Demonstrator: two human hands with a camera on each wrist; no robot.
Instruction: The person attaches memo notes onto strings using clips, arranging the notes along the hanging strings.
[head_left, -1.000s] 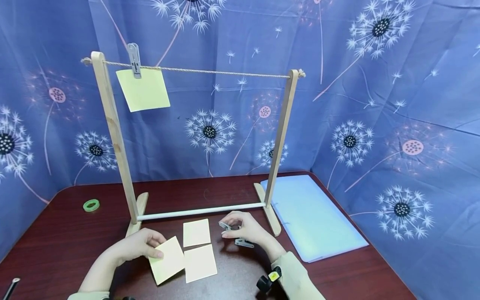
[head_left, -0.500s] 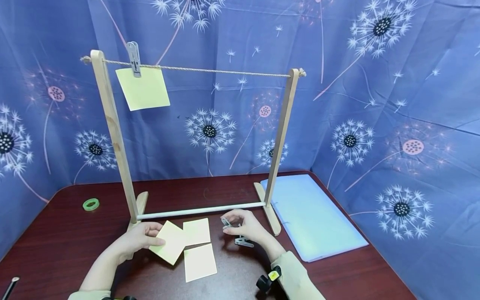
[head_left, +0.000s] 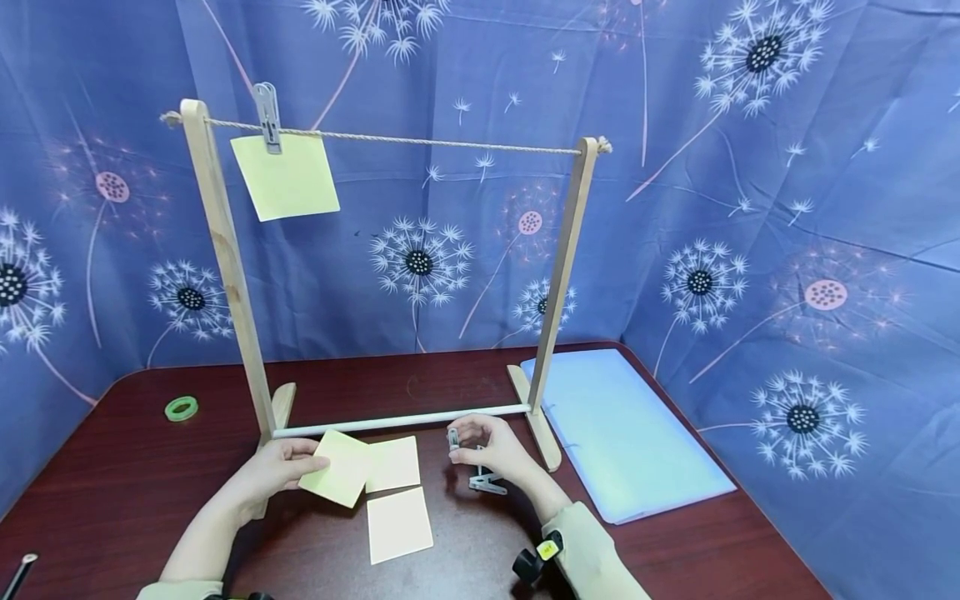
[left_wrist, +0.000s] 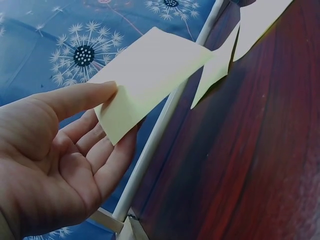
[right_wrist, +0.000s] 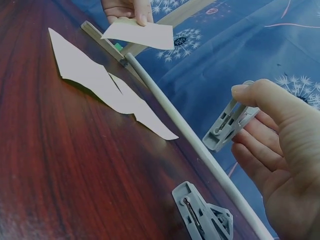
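Observation:
My left hand (head_left: 277, 468) pinches a yellow sticky note (head_left: 339, 468) by its near left corner, thumb on top and fingers beneath. In the left wrist view this sticky note (left_wrist: 155, 70) is raised and tilted. My right hand (head_left: 495, 450) holds a grey clothespin (head_left: 453, 439) between thumb and fingers; the right wrist view has this clothespin (right_wrist: 227, 122) pointing down and left. Another grey clothespin (head_left: 487, 483) lies on the table below that hand. Two more sticky notes, an upper note (head_left: 396, 465) and a lower note (head_left: 401, 525), lie between the hands.
A wooden frame (head_left: 232, 275) carries a rope (head_left: 450, 146), where a clothespin (head_left: 267, 117) clips a yellow note (head_left: 288, 179). A white bar (head_left: 420, 419) joins the frame's feet. A pale blue folder (head_left: 637, 442) lies right, a green tape roll (head_left: 182, 408) left.
My left hand has lifted the sticky note and moved it away from me, over the edge of the upper note. My right hand has turned its clothespin more upright and risen slightly.

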